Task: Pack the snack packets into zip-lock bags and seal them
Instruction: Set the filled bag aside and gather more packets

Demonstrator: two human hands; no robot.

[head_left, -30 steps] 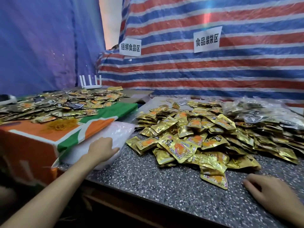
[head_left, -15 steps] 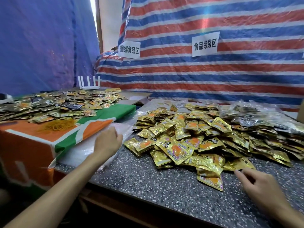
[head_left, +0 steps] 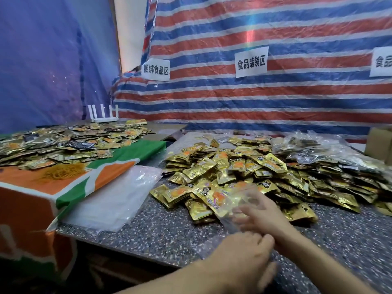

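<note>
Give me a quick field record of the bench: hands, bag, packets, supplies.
left hand: fingers curled on the clear bag's near edge
right hand: at the bag, grip blurred
clear bag: held over the counter, contents unclear
loose packets: gold pile behind the hands
empty bags: stack to the left
filled bags: back right
rubber bands: on the orange cloth

Packets [head_left: 244,172] heaped on table [head_left: 350,240]; bag stack [head_left: 114,200] left; loose bag [head_left: 231,219], seemingly, nearest.
</note>
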